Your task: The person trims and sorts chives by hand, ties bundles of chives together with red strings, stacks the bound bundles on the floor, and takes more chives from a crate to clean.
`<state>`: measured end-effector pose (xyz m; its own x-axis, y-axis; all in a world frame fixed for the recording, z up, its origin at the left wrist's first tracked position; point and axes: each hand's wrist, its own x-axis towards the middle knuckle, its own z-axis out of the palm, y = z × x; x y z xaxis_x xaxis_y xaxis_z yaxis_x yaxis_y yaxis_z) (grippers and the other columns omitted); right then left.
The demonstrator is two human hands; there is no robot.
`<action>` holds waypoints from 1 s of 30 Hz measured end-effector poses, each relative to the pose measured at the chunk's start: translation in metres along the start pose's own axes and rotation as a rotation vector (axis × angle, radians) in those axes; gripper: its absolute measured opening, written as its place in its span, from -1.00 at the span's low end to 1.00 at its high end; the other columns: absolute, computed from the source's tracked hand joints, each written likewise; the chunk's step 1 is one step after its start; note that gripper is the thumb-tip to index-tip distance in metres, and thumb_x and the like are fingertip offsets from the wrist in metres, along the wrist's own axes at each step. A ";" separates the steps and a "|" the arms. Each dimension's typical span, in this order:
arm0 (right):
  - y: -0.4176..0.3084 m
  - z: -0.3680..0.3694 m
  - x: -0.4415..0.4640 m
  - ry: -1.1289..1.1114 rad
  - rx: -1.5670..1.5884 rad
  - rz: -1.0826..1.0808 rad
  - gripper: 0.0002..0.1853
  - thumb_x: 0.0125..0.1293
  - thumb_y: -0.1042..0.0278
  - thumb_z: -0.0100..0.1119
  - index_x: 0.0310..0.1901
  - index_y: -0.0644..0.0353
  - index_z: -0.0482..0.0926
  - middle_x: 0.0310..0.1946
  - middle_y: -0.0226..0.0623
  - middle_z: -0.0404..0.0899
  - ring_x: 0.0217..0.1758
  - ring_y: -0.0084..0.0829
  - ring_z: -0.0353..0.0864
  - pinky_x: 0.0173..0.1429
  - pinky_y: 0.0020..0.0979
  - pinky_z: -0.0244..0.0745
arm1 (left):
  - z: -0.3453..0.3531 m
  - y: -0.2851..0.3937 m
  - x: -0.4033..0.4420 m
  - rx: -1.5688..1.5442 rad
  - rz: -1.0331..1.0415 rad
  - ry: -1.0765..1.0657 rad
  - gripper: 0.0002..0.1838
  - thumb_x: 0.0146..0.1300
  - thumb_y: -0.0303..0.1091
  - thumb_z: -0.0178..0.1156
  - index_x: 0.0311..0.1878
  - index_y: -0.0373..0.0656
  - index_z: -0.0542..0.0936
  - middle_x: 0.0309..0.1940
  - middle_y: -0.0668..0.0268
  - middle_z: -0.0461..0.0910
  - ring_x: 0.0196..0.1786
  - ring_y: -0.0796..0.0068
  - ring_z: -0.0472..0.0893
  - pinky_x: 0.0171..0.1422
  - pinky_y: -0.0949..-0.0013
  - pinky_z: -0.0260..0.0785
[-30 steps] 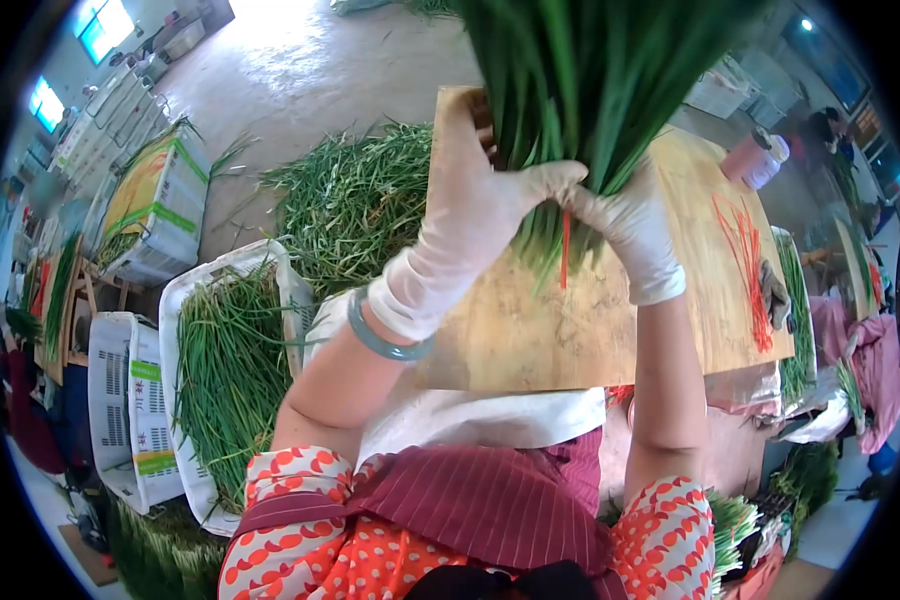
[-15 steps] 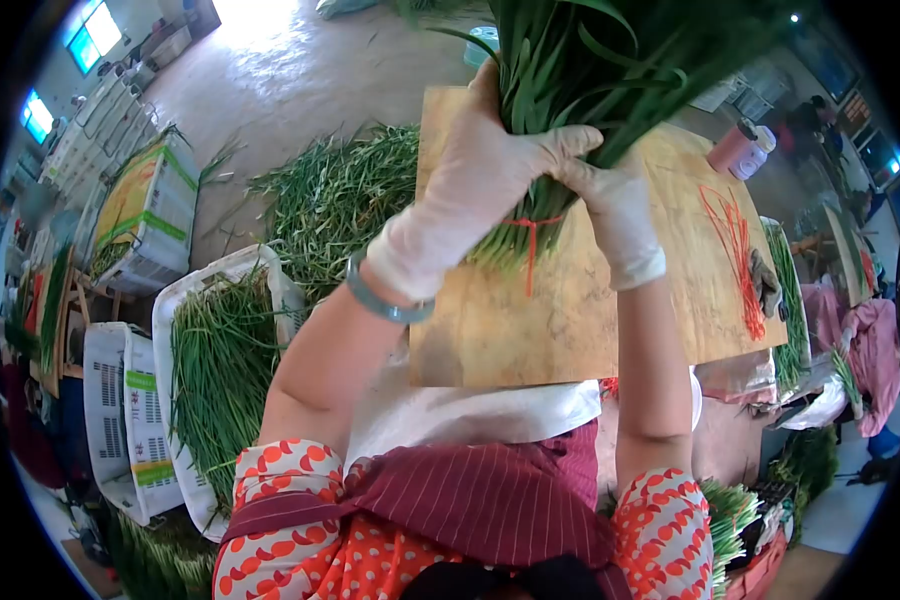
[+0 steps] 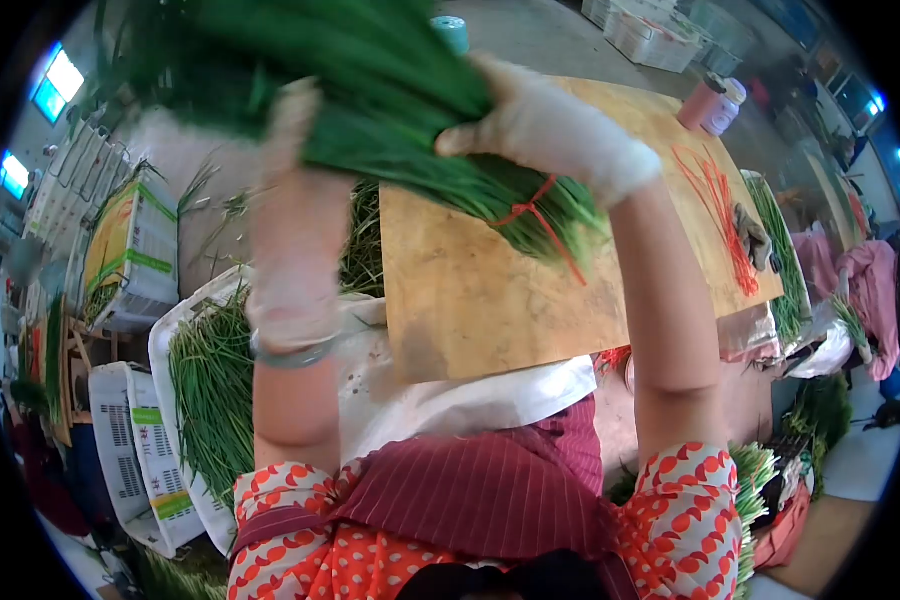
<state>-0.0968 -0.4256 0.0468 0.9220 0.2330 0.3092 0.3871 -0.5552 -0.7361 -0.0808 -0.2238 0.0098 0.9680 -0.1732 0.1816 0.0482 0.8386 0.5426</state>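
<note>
A thick bunch of garlic chives (image 3: pixel 390 110) lies slantwise over the wooden board, its leaves toward the upper left and its cut ends toward the lower right. A red tie (image 3: pixel 525 208) circles it near the cut ends. My right hand (image 3: pixel 560 125), in a white glove, is wrapped over the bunch just above the tie, thumb pressed on the stalks. Against the leafy part is my gloved left hand (image 3: pixel 295 210), smeared by motion; its fingers are blurred and partly lost against the leaves, so its grip does not show.
The wooden board (image 3: pixel 490 310) bears loose red ties (image 3: pixel 725 220) and a dark glove (image 3: pixel 752 238) at its right. Two pink bottles (image 3: pixel 712 103) stand at its far corner. A white crate (image 3: pixel 160 350) full of chives sits at the left, near stacked crates (image 3: pixel 130 440).
The bunch has swung from upright to slanting, its leaves now at the upper left. My left hand has moved left along it; my right hand has moved up and left, over the stalks.
</note>
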 end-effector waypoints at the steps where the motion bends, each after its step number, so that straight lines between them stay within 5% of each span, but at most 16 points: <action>1: -0.004 0.004 0.008 -0.193 -0.265 0.035 -0.40 0.05 0.26 0.39 0.11 0.29 0.41 -0.06 -0.11 0.59 0.00 -0.26 0.58 0.13 -0.33 0.41 | -0.022 0.016 0.001 -0.098 -0.006 0.037 -0.59 0.29 -0.35 0.12 0.20 -0.15 0.43 0.15 0.23 0.48 0.20 0.28 0.45 0.32 0.15 0.27; 2: 0.003 0.018 0.019 -0.327 -0.462 0.135 -0.44 0.03 0.22 0.37 0.07 0.25 0.44 -0.06 0.00 0.56 0.03 -0.08 0.55 0.14 -0.24 0.39 | -0.054 0.031 -0.003 -0.044 0.016 0.001 -0.62 0.35 -0.24 0.05 0.16 -0.21 0.44 0.14 0.20 0.48 0.21 0.23 0.43 0.31 0.05 0.27; 6: 0.070 0.095 0.019 -0.566 -0.482 0.229 -0.53 -0.02 0.22 0.42 -0.07 0.23 0.55 -0.13 -0.03 0.60 -0.01 -0.08 0.57 0.05 -0.22 0.45 | -0.118 0.054 -0.022 0.055 0.179 0.355 -0.58 0.35 -0.31 0.04 0.24 -0.19 0.36 0.23 0.13 0.38 0.27 0.22 0.37 0.40 0.10 0.16; 8: 0.080 0.125 0.010 -0.582 -0.442 0.165 -0.49 -0.13 0.20 0.48 -0.11 0.23 0.58 -0.17 -0.04 0.61 -0.05 -0.08 0.57 0.06 -0.24 0.44 | -0.128 0.055 -0.031 0.423 0.387 0.411 -0.55 0.32 -0.33 0.09 0.26 -0.20 0.34 0.23 0.09 0.37 0.26 0.26 0.38 0.39 0.20 0.17; 10: 0.084 0.121 0.008 -0.577 -0.344 0.171 -0.32 -0.13 0.13 0.47 0.08 0.19 0.50 -0.07 -0.01 0.58 0.03 -0.06 0.55 0.13 -0.27 0.41 | -0.111 0.047 -0.036 0.556 0.493 0.433 -0.50 0.31 -0.34 0.13 0.28 -0.22 0.32 0.24 0.03 0.34 0.28 0.28 0.35 0.41 0.26 0.12; 12: 0.086 0.096 0.001 -0.446 -0.129 0.120 -0.12 -0.11 0.07 0.43 0.30 0.10 0.29 0.10 0.00 0.49 0.16 -0.06 0.47 0.23 -0.29 0.34 | -0.074 0.035 -0.033 1.039 0.600 0.206 -0.32 0.18 -0.23 0.28 0.33 -0.20 0.26 0.17 0.11 0.41 0.25 0.32 0.38 0.30 0.31 0.21; 13: 0.072 0.069 0.001 -0.531 -0.151 0.297 0.03 -0.11 0.01 0.42 0.40 0.03 0.09 0.27 -0.02 0.32 0.30 -0.09 0.34 0.33 -0.29 0.25 | -0.067 0.032 -0.028 1.033 0.593 0.204 -0.32 0.18 -0.23 0.28 0.33 -0.20 0.26 0.17 0.11 0.41 0.25 0.32 0.38 0.30 0.31 0.21; 15: 0.110 0.033 -0.004 -0.391 -0.071 0.091 0.06 -0.17 0.03 0.47 0.40 0.01 0.10 0.31 -0.06 0.27 0.34 -0.13 0.29 0.34 -0.26 0.22 | -0.058 0.025 -0.019 1.671 0.393 -0.207 -0.15 0.02 -0.16 0.40 0.33 -0.26 0.23 0.23 0.09 0.35 0.31 0.32 0.30 0.35 0.30 0.16; 17: 0.117 0.001 -0.023 -0.476 -0.219 0.103 0.05 -0.18 0.07 0.48 0.39 0.01 0.11 0.29 -0.06 0.29 0.34 -0.12 0.28 0.34 -0.26 0.22 | -0.050 -0.012 -0.011 1.483 0.226 -0.580 -0.06 -0.09 -0.07 0.45 0.32 -0.28 0.24 0.26 0.04 0.32 0.33 0.24 0.28 0.39 0.26 0.11; 19: 0.117 -0.001 -0.034 -0.567 -0.365 0.114 0.05 -0.19 0.12 0.49 0.39 0.02 0.11 0.28 -0.06 0.31 0.33 -0.11 0.28 0.34 -0.26 0.22 | -0.054 -0.056 -0.006 2.020 0.288 -0.897 0.09 -0.20 0.10 0.45 0.34 -0.29 0.18 0.30 -0.03 0.25 0.39 0.01 0.18 0.46 0.17 0.02; 22: 0.106 0.015 -0.060 -0.624 -0.903 0.161 0.00 -0.17 0.22 0.48 0.37 0.03 0.15 0.14 -0.05 0.42 0.21 -0.07 0.40 0.25 -0.25 0.32 | -0.053 -0.103 0.002 2.200 0.227 -0.987 0.16 -0.31 -0.04 0.52 0.38 -0.21 0.12 0.27 -0.02 0.29 0.36 0.03 0.23 0.42 0.17 0.08; 24: 0.100 0.013 -0.062 -0.602 -0.700 0.280 -0.07 -0.12 0.28 0.43 0.34 0.09 0.17 0.03 -0.06 0.49 0.06 -0.07 0.51 0.11 -0.23 0.43 | -0.051 -0.111 0.018 2.189 -0.142 -1.076 0.15 -0.32 -0.11 0.53 0.38 -0.19 0.12 0.20 0.03 0.37 0.28 0.06 0.34 0.33 0.17 0.21; 25: 0.119 0.015 -0.064 -0.550 -0.719 0.166 -0.08 -0.13 0.25 0.43 0.33 0.12 0.17 -0.04 -0.08 0.53 -0.03 -0.10 0.56 0.00 -0.24 0.48 | -0.051 -0.109 0.024 2.150 -0.208 -1.098 0.09 -0.25 -0.21 0.50 0.38 -0.18 0.11 0.16 0.08 0.41 0.21 0.10 0.41 0.25 0.20 0.28; 30: 0.143 0.026 -0.078 -0.482 -0.952 -0.014 -0.08 -0.11 0.15 0.41 0.32 0.15 0.17 0.11 -0.09 0.42 0.01 -0.09 0.53 0.03 -0.20 0.47 | -0.063 -0.122 0.006 2.262 0.003 -1.102 -0.10 -0.08 -0.34 0.38 0.36 -0.20 0.14 0.18 0.09 0.39 0.20 0.13 0.42 0.26 0.15 0.27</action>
<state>-0.1137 -0.5025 -0.0985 0.9011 0.4194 -0.1100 0.4300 -0.8969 0.1036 -0.0656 -0.2949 -0.1073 0.5340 -0.8436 -0.0558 -0.8424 -0.5366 0.0495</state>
